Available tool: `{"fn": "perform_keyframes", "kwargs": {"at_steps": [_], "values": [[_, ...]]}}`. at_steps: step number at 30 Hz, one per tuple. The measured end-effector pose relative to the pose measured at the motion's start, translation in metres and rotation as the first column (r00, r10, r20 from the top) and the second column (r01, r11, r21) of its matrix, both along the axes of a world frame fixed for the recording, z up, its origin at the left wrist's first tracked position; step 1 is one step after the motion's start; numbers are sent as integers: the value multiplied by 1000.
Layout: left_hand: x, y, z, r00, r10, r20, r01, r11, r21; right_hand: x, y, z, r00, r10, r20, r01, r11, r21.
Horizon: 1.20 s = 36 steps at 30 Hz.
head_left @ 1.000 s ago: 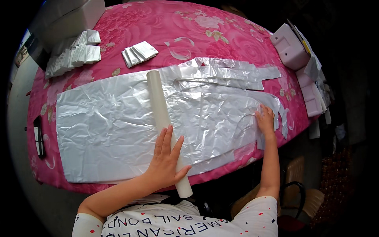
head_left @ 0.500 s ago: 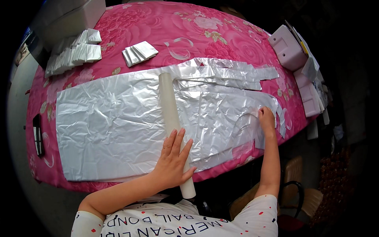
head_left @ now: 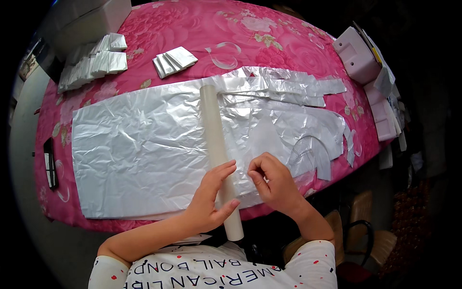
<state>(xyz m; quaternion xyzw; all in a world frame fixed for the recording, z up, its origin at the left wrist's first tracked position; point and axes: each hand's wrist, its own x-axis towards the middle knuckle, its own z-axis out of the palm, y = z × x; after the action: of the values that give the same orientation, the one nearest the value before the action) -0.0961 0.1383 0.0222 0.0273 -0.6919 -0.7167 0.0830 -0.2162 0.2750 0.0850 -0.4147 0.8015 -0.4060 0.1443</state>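
Note:
A large, thin silvery-white plastic bag lies flat and creased, its right end cut into strips and handle shapes. Across its middle rests a pale cardboard-like tube, its near end jutting past the table edge. My left hand lies on the tube's near part, fingers stretched and thumb apart, not wrapped round it. Just right of the tube, my right hand is closed in a pinch at a smooth raised flap of the bag's film. The fingertips partly hide what they grip.
A pink floral cloth covers the table. Folded silvery bags lie beyond the sheet, with a larger row beside a translucent bin. A black phone-like object lies left; pale foam boxes stand right. A chair stands below right.
My right hand has come from the bag's right edge leftward and nearer to the tube, and a flap of film now shows there. My left hand has stayed on the tube, turning slightly.

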Motion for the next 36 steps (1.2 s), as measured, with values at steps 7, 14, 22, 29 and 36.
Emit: {"fn": "perform_keyframes", "kwargs": {"at_steps": [7, 14, 22, 29, 36], "values": [[12, -75, 5, 828, -230, 511, -35, 889, 457, 67, -25, -26, 926, 376, -28, -377, 925, -39], [100, -221, 6, 754, 192, 628, -288, 956, 53, 70, 19, -14, 986, 58, -157, -20, 972, 235], [102, -216, 40, 882, 456, -122, -129, -16, -991, 80, 24, -38, 976, -117, 183, -13, 808, 588], [4, -75, 6, 988, 67, -136, -149, 604, -783, 75, 22, -29, 946, -142, 291, -57, 812, 581], [-25, -46, -33, 998, 68, -13, -42, 452, -891, 57, 31, -33, 894, -93, 438, -201, 790, 579]]}}
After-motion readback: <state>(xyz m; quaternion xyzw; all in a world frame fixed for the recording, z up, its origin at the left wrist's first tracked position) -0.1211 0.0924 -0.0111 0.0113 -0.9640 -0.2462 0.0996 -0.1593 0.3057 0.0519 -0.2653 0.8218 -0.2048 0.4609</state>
